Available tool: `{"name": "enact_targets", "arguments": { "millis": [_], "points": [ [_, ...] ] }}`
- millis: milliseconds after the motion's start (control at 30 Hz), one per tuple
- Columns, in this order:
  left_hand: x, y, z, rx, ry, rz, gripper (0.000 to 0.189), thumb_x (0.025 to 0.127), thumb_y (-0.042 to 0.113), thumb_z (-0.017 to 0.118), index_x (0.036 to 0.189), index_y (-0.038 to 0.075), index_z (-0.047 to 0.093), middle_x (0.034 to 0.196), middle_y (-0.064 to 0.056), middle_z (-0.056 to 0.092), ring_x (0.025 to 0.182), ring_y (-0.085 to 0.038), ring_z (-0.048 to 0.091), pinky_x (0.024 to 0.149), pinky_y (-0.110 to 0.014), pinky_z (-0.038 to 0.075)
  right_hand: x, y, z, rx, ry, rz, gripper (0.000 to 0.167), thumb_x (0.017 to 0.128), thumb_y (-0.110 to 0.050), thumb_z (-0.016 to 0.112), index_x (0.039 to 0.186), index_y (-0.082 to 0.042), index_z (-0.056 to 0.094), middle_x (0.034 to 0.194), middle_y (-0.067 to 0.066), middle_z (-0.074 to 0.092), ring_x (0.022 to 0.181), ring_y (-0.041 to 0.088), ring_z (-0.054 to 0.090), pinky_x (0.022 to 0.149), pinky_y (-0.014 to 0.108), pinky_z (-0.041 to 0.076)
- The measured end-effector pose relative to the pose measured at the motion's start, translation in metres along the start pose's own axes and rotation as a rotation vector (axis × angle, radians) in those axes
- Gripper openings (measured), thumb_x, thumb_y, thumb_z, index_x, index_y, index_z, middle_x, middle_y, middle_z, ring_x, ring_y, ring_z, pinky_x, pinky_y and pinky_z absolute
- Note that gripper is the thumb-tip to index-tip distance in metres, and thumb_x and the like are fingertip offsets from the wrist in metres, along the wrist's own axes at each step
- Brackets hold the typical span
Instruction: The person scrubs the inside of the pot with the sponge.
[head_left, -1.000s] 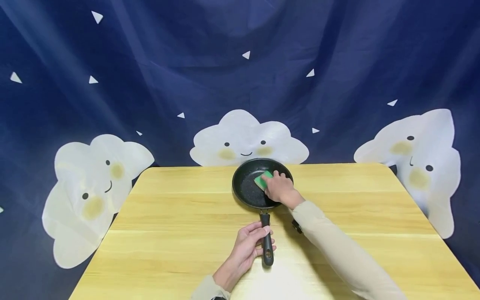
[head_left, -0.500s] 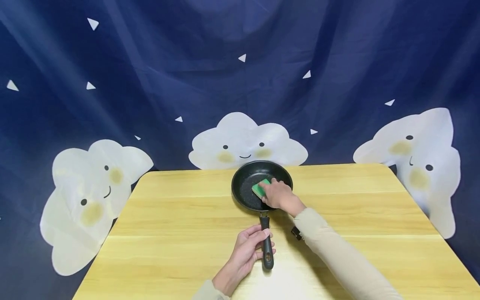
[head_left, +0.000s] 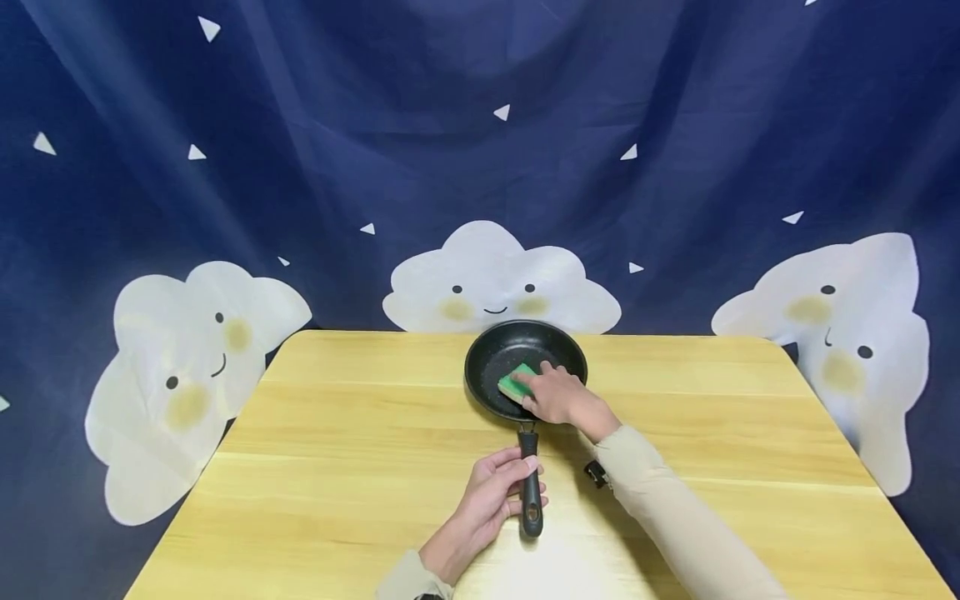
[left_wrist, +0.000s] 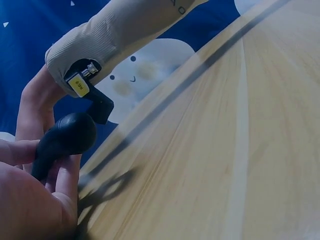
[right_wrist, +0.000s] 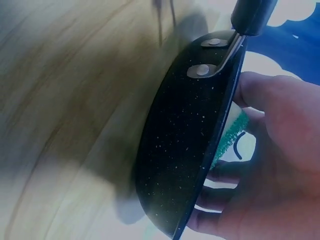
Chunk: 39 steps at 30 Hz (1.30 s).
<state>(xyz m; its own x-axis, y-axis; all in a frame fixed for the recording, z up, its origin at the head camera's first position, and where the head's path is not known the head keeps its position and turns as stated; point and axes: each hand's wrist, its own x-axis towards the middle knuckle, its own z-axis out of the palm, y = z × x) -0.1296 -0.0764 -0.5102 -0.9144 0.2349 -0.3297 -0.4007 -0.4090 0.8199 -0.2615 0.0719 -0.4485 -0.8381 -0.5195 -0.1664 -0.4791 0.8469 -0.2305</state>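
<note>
A black frying pan [head_left: 491, 358] with a speckled coating is held above the table, its handle [head_left: 531, 492] pointing toward the person. My left hand [head_left: 487, 496] grips that handle, thumb on top and fingers behind it; in the left wrist view the handle's rounded end [left_wrist: 75, 134] shows between thumb and fingers. Inside the pan, my right hand [head_left: 558, 393] pinches a green-topped scrubbing sponge [head_left: 516, 382] against the bottom. From the right wrist view, the pan's outer wall [right_wrist: 180, 130] hides most of the sponge, and only a green edge [right_wrist: 232, 136] shows by the fingers.
The wooden table [head_left: 360, 433] spreads out below the pan. A dark blue curtain [head_left: 450, 150] with white clouds hangs behind its far edge. A small black device [head_left: 597, 473] is at the right wrist.
My right hand has slid the sponge slightly left and toward the person across the pan bottom. The left hand keeps its grip on the handle. The head view has shifted a little.
</note>
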Motion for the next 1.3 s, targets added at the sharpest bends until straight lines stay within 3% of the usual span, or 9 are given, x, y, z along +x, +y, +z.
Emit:
{"name": "enact_targets", "arguments": {
  "millis": [367, 533, 667, 1100, 1300],
  "points": [
    [-0.002, 0.000, 0.002, 0.003, 0.006, -0.006, 0.045, 0.094, 0.013, 0.072, 0.131, -0.008, 0.054, 0.103, -0.015, 0.071, 0.079, -0.020, 0.069, 0.076, -0.045, 0.064, -0.006, -0.004, 0.000, 0.070, 0.014, -0.077, 0.045, 0.102, -0.026, 0.057, 0.145, -0.017, 0.060, 0.129, 0.024, 0.063, 0.113, 0.044, 0.059, 0.090, 0.058, 0.053],
    [0.000, 0.000, 0.001, 0.005, 0.002, -0.013, 0.046, 0.095, 0.014, 0.072, 0.131, -0.008, 0.054, 0.105, -0.017, 0.070, 0.079, -0.019, 0.069, 0.076, -0.044, 0.064, -0.011, -0.008, -0.001, 0.101, 0.012, -0.086, 0.044, 0.100, -0.029, 0.058, 0.143, -0.019, 0.062, 0.134, 0.020, 0.064, 0.125, 0.047, 0.054, 0.096, 0.063, 0.050],
    [0.001, 0.000, 0.002, 0.005, -0.001, -0.019, 0.047, 0.095, 0.015, 0.072, 0.132, -0.008, 0.052, 0.107, -0.018, 0.069, 0.080, -0.020, 0.069, 0.077, -0.045, 0.064, -0.016, -0.008, -0.002, 0.140, 0.048, -0.120, 0.044, 0.098, -0.029, 0.059, 0.139, -0.017, 0.066, 0.134, 0.011, 0.067, 0.133, 0.045, 0.051, 0.101, 0.059, 0.049],
    [0.000, 0.001, -0.001, 0.015, -0.019, -0.030, 0.049, 0.096, 0.017, 0.071, 0.134, -0.008, 0.053, 0.107, -0.015, 0.068, 0.081, -0.018, 0.069, 0.077, -0.043, 0.064, -0.041, -0.002, -0.004, 0.245, 0.143, -0.179, 0.041, 0.100, -0.029, 0.058, 0.136, -0.012, 0.068, 0.128, 0.016, 0.068, 0.124, 0.044, 0.056, 0.097, 0.057, 0.051],
    [0.001, 0.001, -0.001, 0.018, -0.034, -0.027, 0.051, 0.098, 0.018, 0.070, 0.137, -0.007, 0.050, 0.110, -0.015, 0.067, 0.084, -0.019, 0.068, 0.080, -0.044, 0.063, -0.057, 0.001, -0.002, 0.238, 0.216, -0.204, 0.039, 0.100, -0.028, 0.061, 0.135, -0.013, 0.068, 0.115, 0.015, 0.064, 0.100, 0.030, 0.058, 0.083, 0.048, 0.053]
  ]
}}
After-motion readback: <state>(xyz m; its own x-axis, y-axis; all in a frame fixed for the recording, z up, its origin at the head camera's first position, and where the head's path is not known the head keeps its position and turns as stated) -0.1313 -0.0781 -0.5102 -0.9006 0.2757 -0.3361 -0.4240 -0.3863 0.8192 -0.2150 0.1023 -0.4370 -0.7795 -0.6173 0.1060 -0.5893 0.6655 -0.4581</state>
